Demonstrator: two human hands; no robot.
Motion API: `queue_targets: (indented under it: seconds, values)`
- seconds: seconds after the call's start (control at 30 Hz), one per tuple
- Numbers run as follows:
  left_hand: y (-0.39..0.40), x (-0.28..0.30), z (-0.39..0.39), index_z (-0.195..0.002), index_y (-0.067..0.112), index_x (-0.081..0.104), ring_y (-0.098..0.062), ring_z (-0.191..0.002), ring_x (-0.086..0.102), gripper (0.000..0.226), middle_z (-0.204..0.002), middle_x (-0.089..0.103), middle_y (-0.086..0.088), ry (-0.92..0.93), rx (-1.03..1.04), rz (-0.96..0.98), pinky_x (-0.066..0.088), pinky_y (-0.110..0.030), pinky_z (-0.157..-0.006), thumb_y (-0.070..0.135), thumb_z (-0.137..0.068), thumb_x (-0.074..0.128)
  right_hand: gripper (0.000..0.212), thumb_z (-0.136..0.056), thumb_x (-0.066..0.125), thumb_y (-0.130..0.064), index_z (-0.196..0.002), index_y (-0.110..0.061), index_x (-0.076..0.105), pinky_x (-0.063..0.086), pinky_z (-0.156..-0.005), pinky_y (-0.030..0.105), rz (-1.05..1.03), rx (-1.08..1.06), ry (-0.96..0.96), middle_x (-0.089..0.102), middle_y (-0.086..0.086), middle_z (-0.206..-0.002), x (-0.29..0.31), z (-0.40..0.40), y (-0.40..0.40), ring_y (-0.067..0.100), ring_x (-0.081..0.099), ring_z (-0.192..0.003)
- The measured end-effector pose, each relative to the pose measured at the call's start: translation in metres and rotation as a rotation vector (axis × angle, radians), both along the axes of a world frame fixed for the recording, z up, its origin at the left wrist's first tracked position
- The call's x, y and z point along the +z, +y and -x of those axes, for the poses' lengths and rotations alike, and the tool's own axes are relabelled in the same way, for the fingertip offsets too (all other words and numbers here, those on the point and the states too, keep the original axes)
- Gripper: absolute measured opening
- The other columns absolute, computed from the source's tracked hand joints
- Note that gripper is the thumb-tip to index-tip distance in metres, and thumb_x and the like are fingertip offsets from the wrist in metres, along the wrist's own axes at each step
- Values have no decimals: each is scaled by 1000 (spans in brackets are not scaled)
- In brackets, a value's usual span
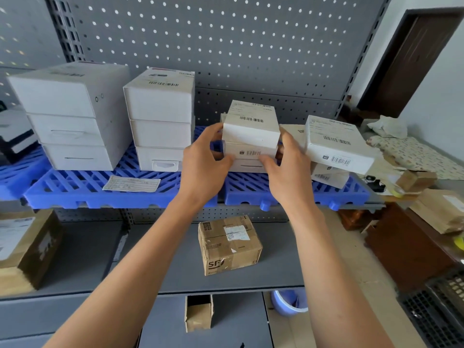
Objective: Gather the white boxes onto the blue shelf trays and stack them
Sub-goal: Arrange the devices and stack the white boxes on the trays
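Note:
A stack of three white boxes (251, 133) stands on the right blue tray (251, 189). My left hand (203, 162) grips the stack's left side, thumb at the front of the middle box. My right hand (283, 167) grips its right side. To the right, a larger white box (336, 141) lies tilted on top of other white boxes. On the left blue tray (82, 187) stand two neat stacks of white boxes, a wide stack (72, 116) and a narrower stack (160, 119).
A paper slip (131, 184) lies on the left tray. On the grey shelf below sit a small brown SF carton (228, 244) and a bigger carton (22, 249) at left. Cloth, cartons and clutter crowd the right side. A pegboard backs the shelf.

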State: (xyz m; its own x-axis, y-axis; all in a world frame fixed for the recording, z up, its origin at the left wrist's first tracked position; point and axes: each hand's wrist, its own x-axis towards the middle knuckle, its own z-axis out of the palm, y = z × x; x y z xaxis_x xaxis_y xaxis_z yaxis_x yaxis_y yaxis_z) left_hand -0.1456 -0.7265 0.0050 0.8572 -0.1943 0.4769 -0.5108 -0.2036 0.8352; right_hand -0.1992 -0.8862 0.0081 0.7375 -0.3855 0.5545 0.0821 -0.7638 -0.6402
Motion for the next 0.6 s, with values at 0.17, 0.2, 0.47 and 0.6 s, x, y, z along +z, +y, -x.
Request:
queue_targets:
  seconds: [0.17,0.2,0.47,0.6]
  values:
    - [-2,0,1,-141,26,53,2,-85,70,59,-124,68,9,-11,37,-33,61,-20,-74,3,-89,69,55,-99,60,-10,-149,-23,39,54,-97,33,27,-1,15,64,0,-133,-3,0,-5,17,62,-122]
    - [-2,0,1,-141,26,53,3,-86,69,59,-122,69,9,-11,39,-37,59,-18,-74,3,-88,70,55,-99,59,-9,-149,-23,39,55,-97,33,33,-3,16,65,0,-132,-4,0,-6,17,63,-120]
    - [-5,2,4,-136,24,57,-4,-97,69,57,-113,73,10,-37,22,-35,51,-7,-76,1,-86,73,61,-98,56,-4,-151,-27,37,56,-98,39,11,0,32,65,-2,-130,-9,-1,-15,15,63,-119]
    - [-4,0,2,-138,22,56,-4,-102,69,59,-116,72,8,-22,29,-16,56,-14,-84,0,-86,73,66,-95,58,1,-151,-28,36,57,-97,41,-8,14,26,65,-2,-130,-12,-2,-17,15,63,-118]
